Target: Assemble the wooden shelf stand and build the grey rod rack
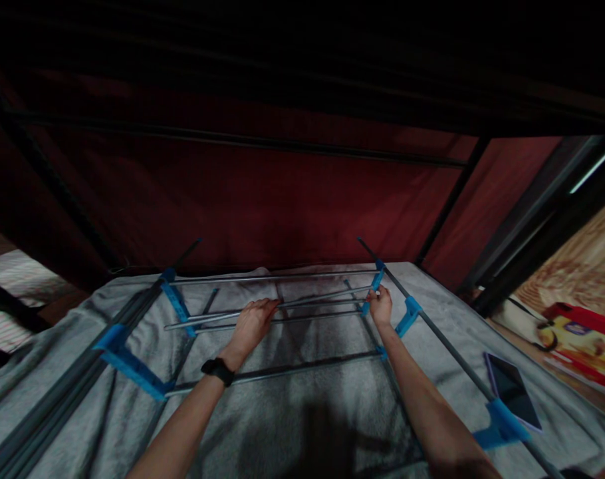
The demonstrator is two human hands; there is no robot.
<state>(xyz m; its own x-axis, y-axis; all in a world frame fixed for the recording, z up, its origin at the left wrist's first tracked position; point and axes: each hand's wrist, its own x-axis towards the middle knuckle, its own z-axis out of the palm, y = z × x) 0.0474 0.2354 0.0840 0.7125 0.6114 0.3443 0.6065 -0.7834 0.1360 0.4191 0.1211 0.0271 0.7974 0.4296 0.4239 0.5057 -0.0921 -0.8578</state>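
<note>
My left hand (253, 326), with a black band on the wrist, is closed around the middle of a thin grey metal tube (203, 319). The tube runs slantwise across a frame of grey tubes and blue plastic connectors. Its left end sticks out free near a blue connector (177, 303). At the tube's right end, my right hand (381, 306) has its fingers closed by another blue connector (377, 278); exactly how they grip the tube end is hard to see. Other crossbars, such as the near tube (302, 365), span between the two sides.
The frame lies on a grey blanket (292, 426). More long tubes (58, 392) lie together at the left. A phone or tablet (512, 389) lies at the right, past it a red and yellow package (584, 342). Dark bars and red cloth (282, 206) stand behind.
</note>
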